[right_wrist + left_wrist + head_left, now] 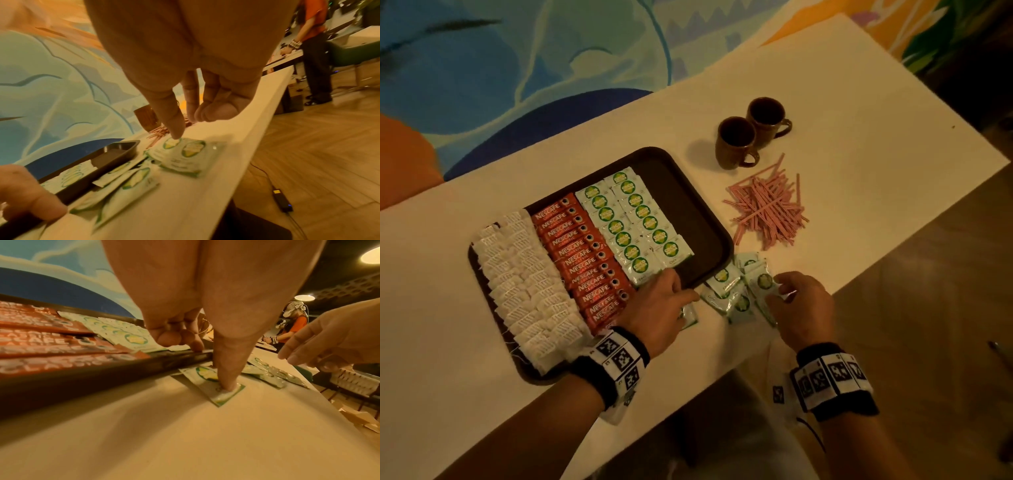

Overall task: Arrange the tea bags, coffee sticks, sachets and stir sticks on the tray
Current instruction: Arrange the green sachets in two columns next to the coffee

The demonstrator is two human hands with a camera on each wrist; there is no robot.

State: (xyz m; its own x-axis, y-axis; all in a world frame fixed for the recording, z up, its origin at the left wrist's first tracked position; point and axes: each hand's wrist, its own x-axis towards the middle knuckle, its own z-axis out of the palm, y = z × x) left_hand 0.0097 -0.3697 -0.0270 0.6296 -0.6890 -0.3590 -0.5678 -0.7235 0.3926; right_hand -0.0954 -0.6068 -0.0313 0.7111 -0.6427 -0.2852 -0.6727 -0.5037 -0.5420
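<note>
Head view: dark brown plastic tray (709, 219) holds white tea bags (527, 281), red coffee sticks (582, 260) and two rows of green-and-white sachets (635, 222); its right strip is bare, likely for the pink stir sticks (767, 209) on the white table (859, 137).

Left wrist view: left hand (205, 305), fingers extended, thumb pinning one loose sachet (213, 386) beside the rim, probably to slide it in.

Right wrist view: right hand (185, 73), loosely curled, gripping nothing, thumb tip at the loose pile (185, 155).

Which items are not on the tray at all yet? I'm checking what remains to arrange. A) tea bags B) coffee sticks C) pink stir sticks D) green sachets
C: the pink stir sticks all lie in a loose pile on the table, right of the tray and near the two brown cups.
</note>
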